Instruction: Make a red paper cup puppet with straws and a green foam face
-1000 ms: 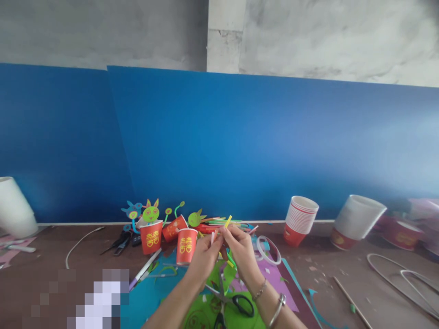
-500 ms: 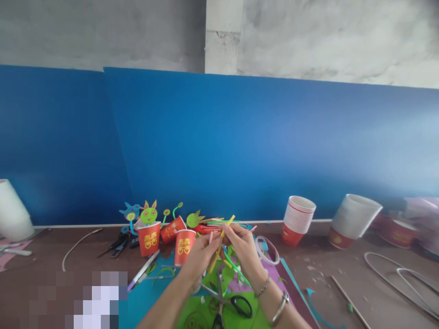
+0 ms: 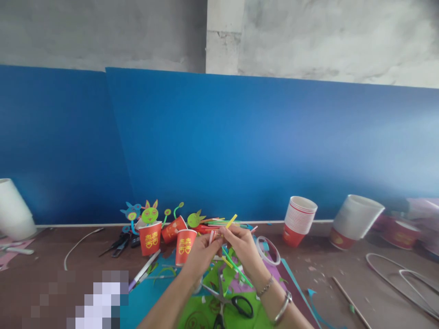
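Note:
Both hands meet over the craft papers, fingers closed in pinches. My right hand (image 3: 242, 244) grips a yellow drinking straw (image 3: 231, 221), whose end sticks up past the fingertips. Between the thumb and fingers of my left hand (image 3: 204, 251) a small pink-and-white piece (image 3: 211, 236) shows, perhaps a straw end; the fingers hide the rest. A green straw (image 3: 236, 267) slants beneath my right hand. Below, a pair of black-handled scissors (image 3: 222, 299) lies partly spread on green paper (image 3: 199, 317). Left of my left hand stands a red paper cup (image 3: 185, 249) with gold characters.
Red cups (image 3: 151, 240) with a green paper animal head (image 3: 150, 214) stand at the back left. A roll of tape (image 3: 269, 250), a stack of paper cups (image 3: 300, 219) and a larger cup stack (image 3: 356, 219) are to the right. A marker (image 3: 146, 269) lies left.
The lower part of the yellow straw, which hung below the fingers, no longer shows there. My hands have stayed in nearly the same place.

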Motion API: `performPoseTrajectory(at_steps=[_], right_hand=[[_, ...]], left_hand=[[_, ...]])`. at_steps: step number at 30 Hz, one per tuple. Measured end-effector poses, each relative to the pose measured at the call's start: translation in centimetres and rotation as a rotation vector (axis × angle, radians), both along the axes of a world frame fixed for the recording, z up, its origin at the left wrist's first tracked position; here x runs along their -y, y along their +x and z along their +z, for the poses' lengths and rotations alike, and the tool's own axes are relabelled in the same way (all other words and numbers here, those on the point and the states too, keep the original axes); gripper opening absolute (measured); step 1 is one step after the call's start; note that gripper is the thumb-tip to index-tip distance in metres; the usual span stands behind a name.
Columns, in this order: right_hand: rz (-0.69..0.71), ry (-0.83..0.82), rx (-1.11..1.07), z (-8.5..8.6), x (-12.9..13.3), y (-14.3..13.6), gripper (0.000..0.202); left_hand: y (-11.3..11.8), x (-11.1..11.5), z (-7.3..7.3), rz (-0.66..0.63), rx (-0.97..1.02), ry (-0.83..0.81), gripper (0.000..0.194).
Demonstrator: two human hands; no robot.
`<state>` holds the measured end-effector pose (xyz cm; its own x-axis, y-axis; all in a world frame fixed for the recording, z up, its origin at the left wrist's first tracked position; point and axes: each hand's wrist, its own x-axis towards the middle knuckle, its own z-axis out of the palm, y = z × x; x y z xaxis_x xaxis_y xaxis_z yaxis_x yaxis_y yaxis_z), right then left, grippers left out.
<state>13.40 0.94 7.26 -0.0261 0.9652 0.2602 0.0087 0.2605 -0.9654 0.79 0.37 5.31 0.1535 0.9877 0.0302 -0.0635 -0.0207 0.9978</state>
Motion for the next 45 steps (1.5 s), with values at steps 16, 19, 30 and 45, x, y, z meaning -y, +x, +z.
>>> performPoseTrajectory(at_steps=[16, 19, 30, 45], right_hand=[[0.038, 0.003, -0.032, -0.3, 0.0, 0.3, 0.037], [0.011, -0.035, -0.072, 0.3, 0.3, 0.3, 0.036], [0.047, 0.027, 0.028, 0.5, 0.2, 0.3, 0.035], [0.062, 0.025, 0.005, -0.5, -0.6, 1.2, 0.035]], left_hand=[[-0.6, -0.2, 0.5, -0.12, 0.191, -0.107, 0.048], [-1.0, -0.5, 0.3, -0.147, 0.134, -0.085, 0.049], [-0.9, -0.3, 0.9, -0.113, 0.188, -0.127, 0.047], [-1.1, -0.6, 0.3, -0.178, 0.21, -0.172, 0.046]])
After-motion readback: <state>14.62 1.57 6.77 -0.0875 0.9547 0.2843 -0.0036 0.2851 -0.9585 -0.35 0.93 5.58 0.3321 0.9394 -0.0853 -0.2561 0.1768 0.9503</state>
